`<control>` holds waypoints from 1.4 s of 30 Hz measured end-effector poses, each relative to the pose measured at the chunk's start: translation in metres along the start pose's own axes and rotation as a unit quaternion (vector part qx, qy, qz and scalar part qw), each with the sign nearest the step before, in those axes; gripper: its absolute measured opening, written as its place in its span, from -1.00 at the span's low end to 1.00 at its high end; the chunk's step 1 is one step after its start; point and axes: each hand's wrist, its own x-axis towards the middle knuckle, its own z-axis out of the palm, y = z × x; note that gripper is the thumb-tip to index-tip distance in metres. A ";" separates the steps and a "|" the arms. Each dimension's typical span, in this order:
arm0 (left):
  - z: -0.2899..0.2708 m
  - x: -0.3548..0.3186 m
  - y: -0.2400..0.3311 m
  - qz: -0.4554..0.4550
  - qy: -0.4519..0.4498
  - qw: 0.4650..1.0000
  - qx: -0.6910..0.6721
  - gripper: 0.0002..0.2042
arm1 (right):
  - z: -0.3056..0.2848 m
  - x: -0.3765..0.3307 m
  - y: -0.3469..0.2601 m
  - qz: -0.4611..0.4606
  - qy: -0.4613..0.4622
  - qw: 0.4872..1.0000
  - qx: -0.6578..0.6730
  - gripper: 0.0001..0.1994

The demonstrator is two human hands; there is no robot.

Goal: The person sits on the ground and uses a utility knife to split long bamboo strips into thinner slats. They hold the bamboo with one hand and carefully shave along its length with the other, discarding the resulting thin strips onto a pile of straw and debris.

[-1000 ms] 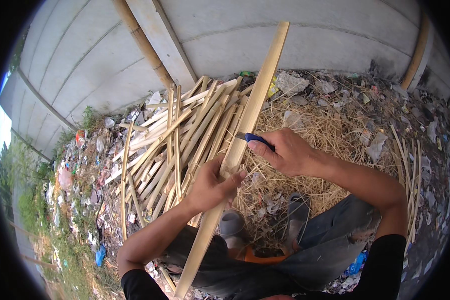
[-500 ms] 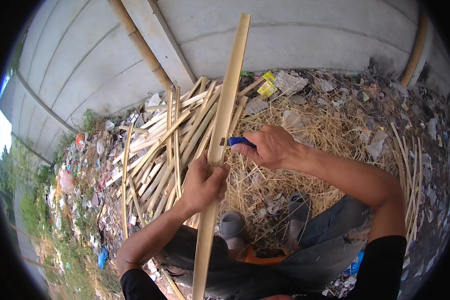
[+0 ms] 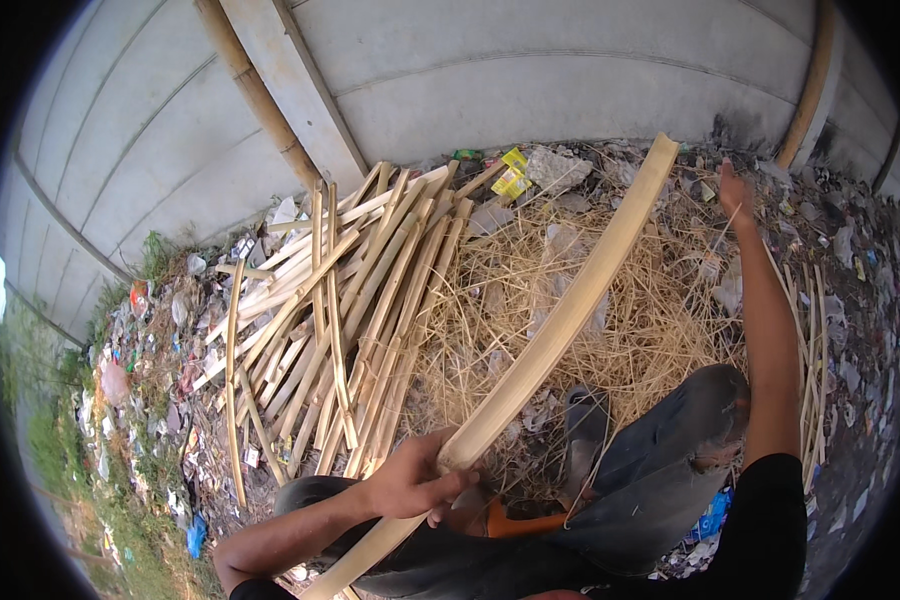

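A long split bamboo strip (image 3: 570, 318) slants from my lap up to the right, its pale inner face showing. My left hand (image 3: 418, 480) grips it low down, thumb across the face. Far off to the right, my right hand (image 3: 735, 192) is stretched out at arm's length, away from the strip. Its fingers look closed, and a thin sliver trails below it. Whatever tool it may hold is hidden; the blue handle does not show. A pile of split bamboo strips (image 3: 370, 290) lies on the ground at the left.
Straw-like shavings (image 3: 660, 310) cover the ground ahead of my legs. An orange seat edge (image 3: 520, 524) shows between my knees. More thin strips (image 3: 815, 370) lie at the right. Beyond stands a grey panel wall (image 3: 570, 80) with a bamboo pole (image 3: 255, 90). Litter is scattered around.
My right hand, earlier holding a blue-handled tool against the strip, has swung out to the far right. My left hand has lowered, and the strip's far end has tilted right and down.
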 end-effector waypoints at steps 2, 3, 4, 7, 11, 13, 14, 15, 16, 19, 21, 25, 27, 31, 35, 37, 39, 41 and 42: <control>-0.009 -0.003 -0.001 0.021 0.034 0.999 -0.035 -0.71 | -0.004 -0.013 0.015 -0.024 -0.030 0.999 -0.035 -0.25; -0.018 -0.001 -0.010 0.029 0.077 0.996 -0.016 -0.72 | -0.001 -0.022 0.013 -0.029 -0.076 0.996 -0.025 -0.26; -0.019 0.003 0.003 0.022 0.141 0.989 0.029 -0.69 | -0.001 -0.032 0.010 -0.032 -0.120 0.992 -0.018 -0.26; -0.032 0.023 0.010 0.027 0.219 0.973 0.062 -0.66 | -0.005 -0.074 -0.046 -0.150 -0.162 0.974 0.059 -0.27; -0.044 0.043 0.012 0.091 0.239 0.966 -0.050 -0.79 | -0.025 -0.165 -0.166 -0.279 -0.291 0.903 0.147 -0.33; -0.042 0.050 0.018 0.102 0.245 0.960 -0.085 -0.82 | -0.050 -0.225 -0.210 -0.358 -0.341 0.860 0.125 -0.31; -0.042 0.052 0.020 0.101 0.243 0.960 -0.095 -0.82 | -0.049 -0.251 -0.220 -0.392 -0.382 0.821 0.162 -0.33; -0.042 0.054 0.020 0.098 0.242 0.960 -0.105 -0.82 | -0.057 -0.276 -0.231 -0.404 -0.439 0.789 0.147 -0.32; -0.041 0.055 0.020 0.096 0.239 0.959 -0.115 -0.83 | -0.058 -0.299 -0.235 -0.419 -0.465 0.766 0.149 -0.33; -0.033 0.061 0.028 0.100 0.206 0.966 -0.123 -0.85 | -0.060 -0.336 -0.234 -0.445 -0.508 0.723 0.144 -0.36; -0.029 0.062 0.028 0.095 0.196 0.966 -0.138 -0.90 | -0.055 -0.349 -0.232 -0.456 -0.524 0.704 0.147 -0.38; -0.024 0.052 0.019 0.087 0.159 0.973 -0.141 -0.93 | -0.055 -0.356 -0.233 -0.483 -0.525 0.685 0.147 -0.41; -0.024 0.048 0.016 0.075 0.148 0.974 -0.153 -0.89 | -0.053 -0.355 -0.235 -0.502 -0.510 0.686 0.129 -0.41; -0.029 0.050 0.025 0.075 0.177 0.969 -0.156 -0.82 | -0.038 -0.344 -0.240 -0.513 -0.467 0.712 0.106 -0.40; -0.021 0.035 0.009 0.060 0.125 0.978 -0.157 -0.81 | 0.002 -0.271 -0.243 -0.394 -0.368 0.834 0.113 -0.27; -0.009 0.025 0.007 0.022 0.088 0.985 -0.148 -0.81 | 0.013 -0.207 -0.219 -0.335 -0.333 0.880 0.053 -0.21; -0.009 0.022 0.002 0.004 0.069 0.993 -0.091 -0.82 | 0.025 -0.188 -0.197 -0.291 -0.290 0.912 0.018 -0.19; -0.004 0.020 -0.007 -0.005 0.051 0.998 -0.039 -0.84 | 0.043 -0.150 -0.160 -0.228 -0.275 0.934 -0.019 -0.17; -0.001 0.019 -0.005 -0.004 0.039 0.999 -0.006 -0.84 | 0.045 -0.122 -0.137 -0.196 -0.259 0.945 -0.037 -0.16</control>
